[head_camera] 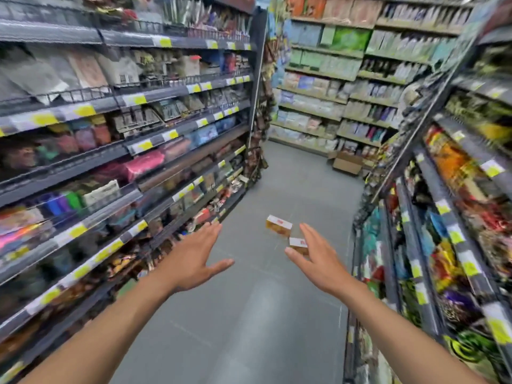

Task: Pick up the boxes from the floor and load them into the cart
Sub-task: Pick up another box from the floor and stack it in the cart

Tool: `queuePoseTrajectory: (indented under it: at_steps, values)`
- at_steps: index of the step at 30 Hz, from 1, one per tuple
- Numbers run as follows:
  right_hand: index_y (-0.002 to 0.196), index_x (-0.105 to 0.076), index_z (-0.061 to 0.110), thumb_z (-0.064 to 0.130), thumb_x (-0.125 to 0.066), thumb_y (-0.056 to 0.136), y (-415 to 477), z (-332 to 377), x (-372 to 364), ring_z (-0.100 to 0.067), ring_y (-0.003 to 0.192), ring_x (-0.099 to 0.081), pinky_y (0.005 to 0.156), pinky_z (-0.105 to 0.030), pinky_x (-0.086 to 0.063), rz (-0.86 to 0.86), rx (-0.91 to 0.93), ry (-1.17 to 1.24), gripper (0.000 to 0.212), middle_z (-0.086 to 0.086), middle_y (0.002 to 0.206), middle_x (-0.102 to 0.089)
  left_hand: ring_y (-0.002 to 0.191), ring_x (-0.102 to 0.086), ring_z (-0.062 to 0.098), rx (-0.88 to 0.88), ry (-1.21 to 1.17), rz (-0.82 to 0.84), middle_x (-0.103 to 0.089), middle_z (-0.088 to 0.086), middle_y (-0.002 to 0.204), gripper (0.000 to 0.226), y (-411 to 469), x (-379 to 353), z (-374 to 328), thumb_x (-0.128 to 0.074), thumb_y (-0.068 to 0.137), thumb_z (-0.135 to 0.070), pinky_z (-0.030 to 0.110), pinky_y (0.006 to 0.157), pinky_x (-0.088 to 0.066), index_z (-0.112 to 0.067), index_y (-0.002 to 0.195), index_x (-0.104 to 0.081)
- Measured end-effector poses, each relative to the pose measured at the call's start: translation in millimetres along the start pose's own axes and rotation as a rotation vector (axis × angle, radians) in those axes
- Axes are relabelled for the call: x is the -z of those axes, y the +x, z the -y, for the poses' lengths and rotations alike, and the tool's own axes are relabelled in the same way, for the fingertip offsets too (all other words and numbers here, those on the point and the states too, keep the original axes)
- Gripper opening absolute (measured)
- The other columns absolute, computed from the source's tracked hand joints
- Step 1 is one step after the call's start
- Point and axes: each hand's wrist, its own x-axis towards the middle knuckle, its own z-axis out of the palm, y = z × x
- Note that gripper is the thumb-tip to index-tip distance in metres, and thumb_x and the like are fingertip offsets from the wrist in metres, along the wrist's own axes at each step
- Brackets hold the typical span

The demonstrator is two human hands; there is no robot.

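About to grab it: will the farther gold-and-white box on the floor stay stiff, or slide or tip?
The farther box has squared faces, so probably stiff. It looks small beside the right hand, so likely light. Flat on smooth floor, it should slide rather than roll.

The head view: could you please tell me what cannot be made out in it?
Nearer box: head view, part hidden behind the right hand.
Farther box: head view, print too small and blurred.
Shelf goods: head view, labels lost to motion blur.
Cart: none in frame.
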Motion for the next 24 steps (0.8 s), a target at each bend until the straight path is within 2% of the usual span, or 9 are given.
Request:
queuePoseTrajectory:
  at_steps: [3, 6, 8, 12, 14, 16, 18, 22, 24]
  values:
    - [0.161, -0.023, 0.015, 0.066, -0.048, 0.097, 29.8, -10.3, -1.3, -0.02, 0.154, -0.022, 0.126, -0.04, -0.017, -0.022, -0.025, -0.018, 0.086, -0.002, 0.168, -0.024, 0.155, 0.005, 0.009, -0.08, 0.016, 0.022, 0.0, -0.004, 0.17, 0.102, 46.3, -2.4, 12.1, -0.031, 0.089, -0.085, 0.031, 0.126, -0.002, -0.019, 0.163, -0.005]
    - [0.163, -0.019, 0.017, 0.074, -0.04, 0.094, 66.0, -16.7, -2.9, -0.016, 0.156, -0.016, 0.127, -0.04, -0.013, -0.029, -0.077, -0.001, 0.092, -0.002, 0.17, -0.019, 0.154, 0.005, 0.007, -0.125, 0.014, 0.047, 0.0, -0.004, 0.17, 0.099, 92.4, -1.2, 29.7, -0.037, 0.092, -0.079, 0.023, 0.121, 0.004, -0.018, 0.163, -0.004]
    - [0.163, -0.017, 0.018, 0.07, -0.04, 0.096, 87.1, -22.7, -6.9, -0.016, 0.156, -0.014, 0.127, -0.041, -0.012, -0.033, -0.108, -0.019, 0.089, -0.001, 0.17, -0.017, 0.154, 0.005, 0.006, -0.156, 0.007, 0.053, -0.001, -0.003, 0.17, 0.099, 125.3, -3.9, 43.3, -0.037, 0.092, -0.078, 0.021, 0.12, 0.005, -0.017, 0.163, -0.005]
    - [0.164, -0.014, 0.018, 0.068, -0.04, 0.099, 108.7, -40.3, -14.9, -0.015, 0.157, -0.011, 0.127, -0.04, -0.011, -0.014, -0.168, -0.06, 0.086, 0.001, 0.171, -0.014, 0.154, 0.004, 0.006, -0.17, -0.046, 0.163, 0.0, -0.006, 0.17, 0.1, 182.9, -22.5, 52.6, -0.036, 0.09, -0.08, 0.023, 0.122, -0.001, -0.019, 0.163, -0.004]
    - [0.164, -0.013, 0.019, 0.069, -0.039, 0.099, 118.2, -56.4, -15.0, -0.015, 0.157, -0.01, 0.127, -0.038, -0.01, -0.023, -0.194, -0.05, 0.087, 0.001, 0.171, -0.014, 0.154, 0.003, 0.006, -0.2, -0.053, 0.204, -0.001, -0.005, 0.17, 0.108, 211.9, -36.7, 49.8, -0.026, 0.082, -0.089, 0.027, 0.124, -0.006, -0.021, 0.163, -0.003]
    - [0.164, -0.012, 0.019, 0.07, -0.038, 0.099, 130.7, -78.8, -12.9, -0.014, 0.157, -0.012, 0.126, -0.034, -0.008, -0.037, -0.232, -0.058, 0.087, 0.001, 0.171, -0.013, 0.155, 0.002, 0.007, -0.237, -0.039, 0.238, -0.001, -0.005, 0.17, 0.111, 245.4, -51.6, 43.9, -0.02, 0.079, -0.092, 0.028, 0.124, -0.006, -0.022, 0.163, -0.002]
    - [0.164, -0.012, 0.02, 0.071, -0.038, 0.098, 143.2, -103.8, -11.8, -0.015, 0.156, -0.014, 0.124, -0.032, -0.008, -0.055, -0.261, -0.056, 0.087, 0.001, 0.171, -0.015, 0.155, 0.001, 0.007, -0.266, -0.03, 0.249, -0.001, -0.005, 0.17, 0.104, 277.0, -65.1, 36.3, -0.029, 0.085, -0.086, 0.024, 0.119, -0.004, -0.022, 0.163, -0.003]
    - [0.164, -0.012, 0.02, 0.086, -0.023, 0.087, 176.7, -160.0, -8.6, -0.015, 0.156, -0.014, 0.127, -0.036, -0.012, -0.044, -0.327, -0.032, 0.102, 0.001, 0.171, -0.015, 0.155, 0.001, 0.007, -0.313, -0.021, 0.293, 0.0, -0.005, 0.17, 0.098, 344.1, -94.8, 17.4, -0.037, 0.092, -0.078, 0.022, 0.117, -0.002, -0.022, 0.163, -0.002]
    - [0.164, -0.012, 0.02, 0.085, -0.025, 0.089, 202.7, -196.3, -3.5, -0.016, 0.156, -0.014, 0.127, -0.038, -0.013, -0.043, -0.365, -0.012, 0.1, 0.001, 0.171, -0.015, 0.155, 0.002, 0.008, -0.314, -0.029, 0.311, 0.001, -0.005, 0.17, 0.097, 387.3, -113.9, 8.0, -0.038, 0.092, -0.078, 0.022, 0.117, -0.001, -0.022, 0.163, -0.002]
